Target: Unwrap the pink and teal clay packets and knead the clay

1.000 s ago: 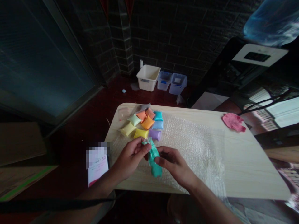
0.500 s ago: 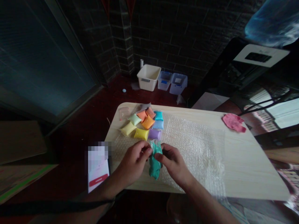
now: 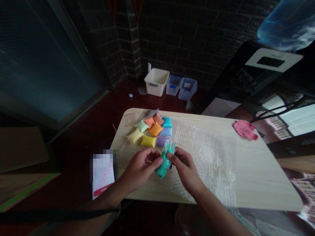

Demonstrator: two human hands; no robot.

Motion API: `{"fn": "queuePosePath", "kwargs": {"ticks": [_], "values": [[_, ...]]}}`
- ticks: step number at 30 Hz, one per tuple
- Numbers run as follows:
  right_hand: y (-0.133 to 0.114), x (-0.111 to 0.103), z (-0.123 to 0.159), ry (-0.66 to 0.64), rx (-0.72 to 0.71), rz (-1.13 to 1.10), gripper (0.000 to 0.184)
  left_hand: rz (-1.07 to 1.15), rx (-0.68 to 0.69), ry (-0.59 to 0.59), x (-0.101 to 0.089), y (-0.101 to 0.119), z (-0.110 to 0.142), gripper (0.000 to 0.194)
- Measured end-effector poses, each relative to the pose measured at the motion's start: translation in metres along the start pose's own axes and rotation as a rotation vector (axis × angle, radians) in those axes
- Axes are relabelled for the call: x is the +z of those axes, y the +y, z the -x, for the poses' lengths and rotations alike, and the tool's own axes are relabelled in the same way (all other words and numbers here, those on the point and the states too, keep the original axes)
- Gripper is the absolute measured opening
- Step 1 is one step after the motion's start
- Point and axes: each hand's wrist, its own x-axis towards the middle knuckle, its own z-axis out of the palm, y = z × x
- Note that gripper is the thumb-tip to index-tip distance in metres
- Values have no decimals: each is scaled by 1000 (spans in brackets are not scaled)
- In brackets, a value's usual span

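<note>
Between my two hands, above the near part of the table, is a clear packet of green modelling clay (image 3: 163, 166), tilted with its crumpled clear end pointing away from me. My left hand (image 3: 145, 165) pinches its left side with thumb and fingers. On the other side my right hand (image 3: 185, 166) grips the packet near its upper end, the thumb lying across the front. Just beyond lie several pillow-shaped packets, among them a purple packet (image 3: 161, 141), a yellow packet (image 3: 148, 141) and an orange packet (image 3: 156, 128).
A bubble wrap sheet (image 3: 204, 154) covers the middle of the table (image 3: 261, 170). Pink clay (image 3: 245, 129) lies at the far right. A phone (image 3: 102, 177) stands by the left edge. On the floor behind are a white basket (image 3: 157, 82) and clear bins (image 3: 188, 89).
The green clay packet has gone from nearly upright to tilted, its lower end swinging left and upward. My right hand has risen slightly with it; both hands keep their hold.
</note>
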Motion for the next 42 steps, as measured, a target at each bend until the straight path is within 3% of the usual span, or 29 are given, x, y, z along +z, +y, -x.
{"fn": "queuePosePath", "kwargs": {"ticks": [5, 11, 14, 20, 25, 31, 35, 42], "values": [[-4, -2, -1, -7, -18, 32, 22, -74, 33, 6, -6, 0, -2, 20], [5, 4, 0, 20, -21, -63, 19, -492, 217, 126, 0, 4, 7, 19], [5, 6, 2, 5, 0, -148, 18, -535, 209, 135, 2, 5, 10, 23], [-14, -14, -1, 29, -155, 148, 22, -514, 241, 107, -2, 10, 11, 23], [-17, -30, -4, -4, -269, 355, 8, -555, 293, 118, -5, 13, 11, 21], [-16, -31, -4, -62, -208, 525, 14, -628, 335, 146, -8, 12, 10, 20], [-23, -30, -3, -125, -233, 678, 5, -651, 316, 131, -10, 11, 11, 19], [-31, -24, 4, -96, -302, 669, 10, -594, 239, 103, -12, 14, 9, 22]]}}
